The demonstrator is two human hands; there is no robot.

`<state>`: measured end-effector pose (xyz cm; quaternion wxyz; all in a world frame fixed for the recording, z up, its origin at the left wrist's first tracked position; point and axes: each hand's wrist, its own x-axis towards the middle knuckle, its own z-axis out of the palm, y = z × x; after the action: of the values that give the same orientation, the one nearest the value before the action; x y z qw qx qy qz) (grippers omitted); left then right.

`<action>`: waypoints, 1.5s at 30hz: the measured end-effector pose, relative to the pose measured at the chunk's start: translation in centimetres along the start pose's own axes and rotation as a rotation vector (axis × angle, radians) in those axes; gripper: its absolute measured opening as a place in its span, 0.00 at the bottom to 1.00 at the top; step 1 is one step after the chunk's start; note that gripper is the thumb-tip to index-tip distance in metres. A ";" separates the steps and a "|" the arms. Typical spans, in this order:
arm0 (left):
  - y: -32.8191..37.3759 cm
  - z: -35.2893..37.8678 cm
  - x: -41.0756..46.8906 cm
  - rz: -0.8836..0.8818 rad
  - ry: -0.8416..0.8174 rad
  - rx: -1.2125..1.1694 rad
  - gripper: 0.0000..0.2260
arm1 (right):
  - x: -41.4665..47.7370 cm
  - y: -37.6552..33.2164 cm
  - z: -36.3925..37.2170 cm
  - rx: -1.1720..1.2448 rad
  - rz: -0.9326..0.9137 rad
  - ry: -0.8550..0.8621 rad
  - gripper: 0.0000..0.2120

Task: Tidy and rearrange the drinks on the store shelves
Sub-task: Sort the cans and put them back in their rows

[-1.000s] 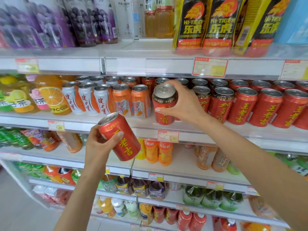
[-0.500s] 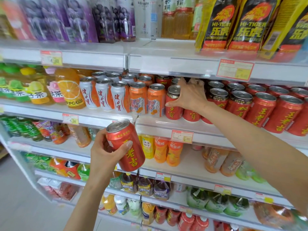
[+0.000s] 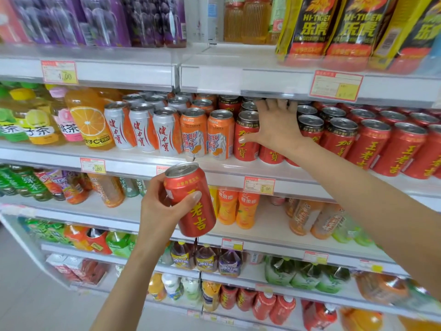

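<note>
Red aluminium can with yellow characters (image 3: pixel 199 219), tilted below the orange Ice Peak cans (image 3: pixel 207 136), is wrapped in the left grip (image 3: pixel 162 211). Right grip (image 3: pixel 278 126), spread and holding nothing, presses red shelf cans (image 3: pixel 245 151) beside them. This looks like row-straightening; next, a slot for the held can.

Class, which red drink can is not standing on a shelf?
The red metal can with yellow characters, held tilted in the left hand; the other red cans all stand on the white shelf.

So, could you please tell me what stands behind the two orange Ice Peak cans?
Behind the Ice Peak cans stand another orange can and a red can; anything deeper is hidden under the upper shelf.
</note>
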<state>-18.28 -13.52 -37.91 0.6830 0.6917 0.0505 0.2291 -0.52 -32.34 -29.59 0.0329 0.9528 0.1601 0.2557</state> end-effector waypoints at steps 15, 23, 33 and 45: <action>-1.2 7.9 0.9 -0.074 -0.295 0.016 0.23 | -15.5 -2.3 1.7 1.377 0.264 -0.330 0.39; -1.7 12.1 -0.6 -0.057 -0.612 0.067 0.25 | -20.2 0.5 1.7 1.305 0.557 -0.109 0.29; -7.8 11.3 -4.2 -0.137 -0.625 0.246 0.06 | -28.7 7.5 1.4 1.219 0.963 0.032 0.26; -6.1 23.2 -8.5 0.085 -0.599 0.356 0.07 | -35.2 20.5 1.6 1.195 1.033 0.122 0.29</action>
<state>-15.41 -37.81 -45.09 0.5259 0.8380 -0.1419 0.0321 -22.63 -63.08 -44.79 -0.6160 0.7471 -0.1907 0.1613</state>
